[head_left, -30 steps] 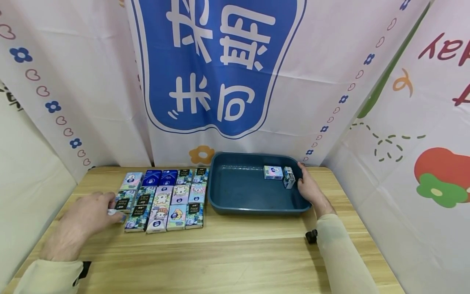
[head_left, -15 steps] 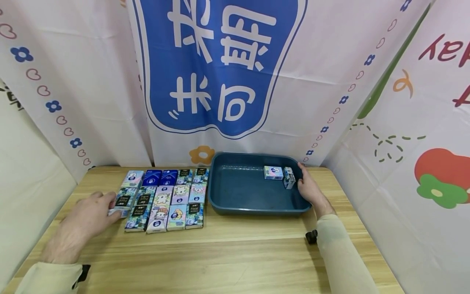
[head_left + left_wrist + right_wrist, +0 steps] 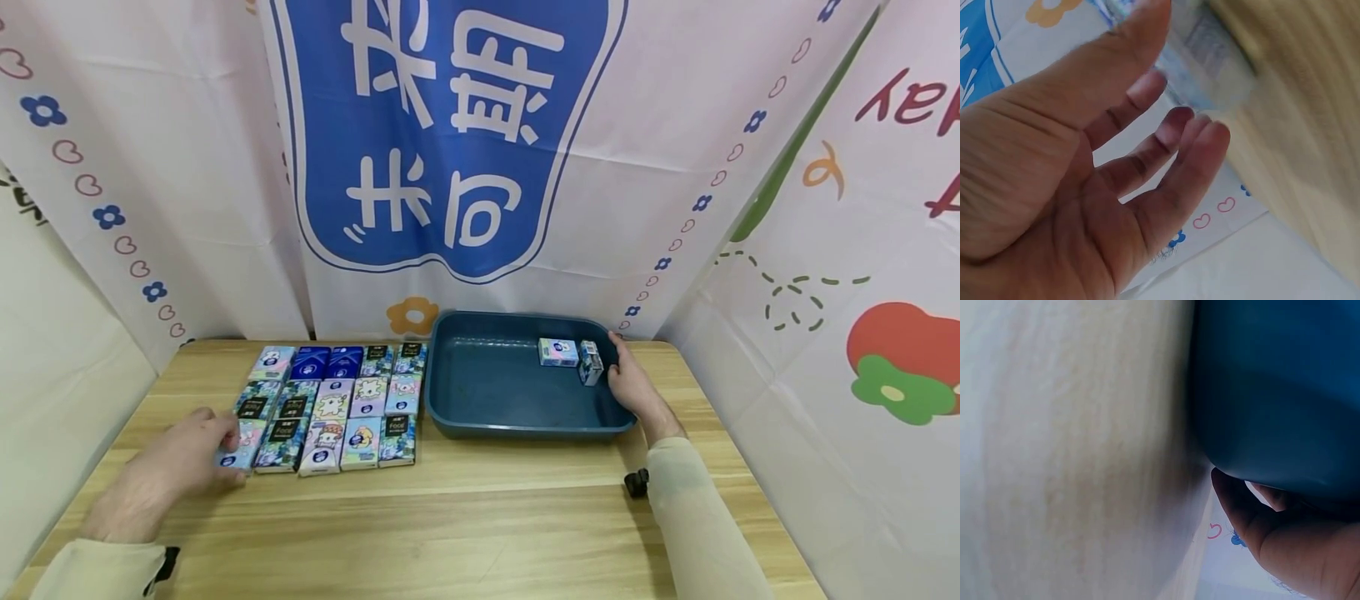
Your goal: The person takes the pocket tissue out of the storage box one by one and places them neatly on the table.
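My left hand (image 3: 176, 454) is at the front left corner of a block of small tissue packs. Its fingers and thumb are spread loosely about a pink-and-blue tissue pack (image 3: 246, 448), which lies flat on the table. In the left wrist view a blurred pack (image 3: 1200, 59) shows beyond the thumb, and the fingers (image 3: 1191, 169) are slightly bent with a gap to the thumb. My right hand (image 3: 636, 383) grips the right end of a dark teal tray (image 3: 480, 392); the right wrist view shows digits against its outer wall (image 3: 1272, 425).
Several packs stand in rows left of the tray, among them dark blue packs (image 3: 311, 363) and black-labelled floral packs (image 3: 281, 442). Inside the tray at the right are a pastel pack (image 3: 557, 352) and a floral pack (image 3: 590, 363). A printed curtain (image 3: 585, 217) hangs behind the wooden table (image 3: 450, 525).
The pink-and-blue pack now lies flat at the block's front left corner, after being tilted in the left fingers. The left hand has moved slightly nearer and loosened. Right hand and tray stay put.
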A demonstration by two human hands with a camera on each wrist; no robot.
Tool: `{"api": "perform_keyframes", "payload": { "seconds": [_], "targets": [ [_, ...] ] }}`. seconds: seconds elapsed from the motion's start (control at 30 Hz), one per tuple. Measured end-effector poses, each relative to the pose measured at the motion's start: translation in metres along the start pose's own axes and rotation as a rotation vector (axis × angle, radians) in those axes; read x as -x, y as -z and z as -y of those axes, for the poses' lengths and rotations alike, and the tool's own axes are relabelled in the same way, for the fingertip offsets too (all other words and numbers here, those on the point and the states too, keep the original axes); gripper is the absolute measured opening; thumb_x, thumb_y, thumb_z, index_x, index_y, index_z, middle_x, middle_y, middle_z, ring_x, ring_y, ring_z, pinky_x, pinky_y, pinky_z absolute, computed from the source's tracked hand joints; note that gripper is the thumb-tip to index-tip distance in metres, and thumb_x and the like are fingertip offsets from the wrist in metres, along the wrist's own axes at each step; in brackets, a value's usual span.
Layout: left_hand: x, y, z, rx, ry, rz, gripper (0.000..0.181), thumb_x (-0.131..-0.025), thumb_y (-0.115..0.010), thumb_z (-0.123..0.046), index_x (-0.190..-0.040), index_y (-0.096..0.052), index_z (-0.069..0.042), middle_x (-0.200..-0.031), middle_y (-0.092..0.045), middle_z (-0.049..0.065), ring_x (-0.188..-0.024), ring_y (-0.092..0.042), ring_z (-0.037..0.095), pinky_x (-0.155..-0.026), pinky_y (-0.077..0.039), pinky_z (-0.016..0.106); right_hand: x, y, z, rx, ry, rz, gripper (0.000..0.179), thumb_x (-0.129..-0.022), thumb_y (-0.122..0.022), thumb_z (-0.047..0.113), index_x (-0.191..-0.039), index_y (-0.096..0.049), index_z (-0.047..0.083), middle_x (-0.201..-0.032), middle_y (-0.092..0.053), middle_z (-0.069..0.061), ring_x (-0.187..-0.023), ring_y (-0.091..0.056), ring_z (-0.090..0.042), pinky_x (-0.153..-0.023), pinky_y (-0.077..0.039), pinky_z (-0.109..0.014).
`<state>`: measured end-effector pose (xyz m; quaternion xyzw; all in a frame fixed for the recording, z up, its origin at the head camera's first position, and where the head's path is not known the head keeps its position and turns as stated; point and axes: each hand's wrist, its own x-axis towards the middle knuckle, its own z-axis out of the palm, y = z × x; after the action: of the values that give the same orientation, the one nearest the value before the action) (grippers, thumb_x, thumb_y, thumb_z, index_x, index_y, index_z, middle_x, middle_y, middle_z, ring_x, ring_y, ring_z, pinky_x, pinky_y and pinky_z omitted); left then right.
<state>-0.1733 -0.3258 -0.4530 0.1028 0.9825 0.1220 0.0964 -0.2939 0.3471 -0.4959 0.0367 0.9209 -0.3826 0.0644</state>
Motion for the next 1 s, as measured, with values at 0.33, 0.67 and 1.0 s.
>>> {"api": "perform_keyframes", "payload": {
  "seconds": [0.33,0.67,1.0],
  "targets": [
    [-0.002,0.001,-0.004,-0.055,-0.043,-0.035,0.039,-0.084,-0.102,-0.011,-0.098,-0.066,-0.008,-0.100,-0.062,0.017,-0.086,-0.060,0.030,-0.077,-0.062,0.055,0.000,-0.001,0.000,0.028,0.032,-0.020,0.074,-0.118,-0.034,-0.001,-0.188,-0.010,0.003,-0.194,-0.008,-0.034,-0.182,-0.014,-0.055,-0.150,-0.017,-0.069],
    [-0.022,0.007,-0.042,-0.041,-0.114,-0.161,0.040,-0.107,-0.085,-0.024,-0.126,-0.076,0.009,-0.122,-0.077,0.034,-0.102,-0.079,0.048,-0.093,-0.068,0.070,0.000,0.001,-0.002,0.022,0.020,-0.017,0.074,-0.119,-0.034,0.000,-0.189,-0.009,0.005,-0.195,-0.007,-0.033,-0.183,-0.013,-0.054,-0.150,-0.016,-0.069],
    [-0.045,-0.005,-0.093,0.002,-0.184,-0.246,0.031,-0.107,-0.087,-0.023,-0.123,-0.080,0.002,-0.118,-0.080,0.022,-0.103,-0.080,0.037,-0.095,-0.070,0.063,0.000,0.000,-0.001,0.028,0.013,-0.012,0.075,-0.119,-0.033,0.001,-0.189,-0.007,0.007,-0.196,-0.006,-0.032,-0.183,-0.011,-0.053,-0.150,-0.015,-0.068]
  ]
}}
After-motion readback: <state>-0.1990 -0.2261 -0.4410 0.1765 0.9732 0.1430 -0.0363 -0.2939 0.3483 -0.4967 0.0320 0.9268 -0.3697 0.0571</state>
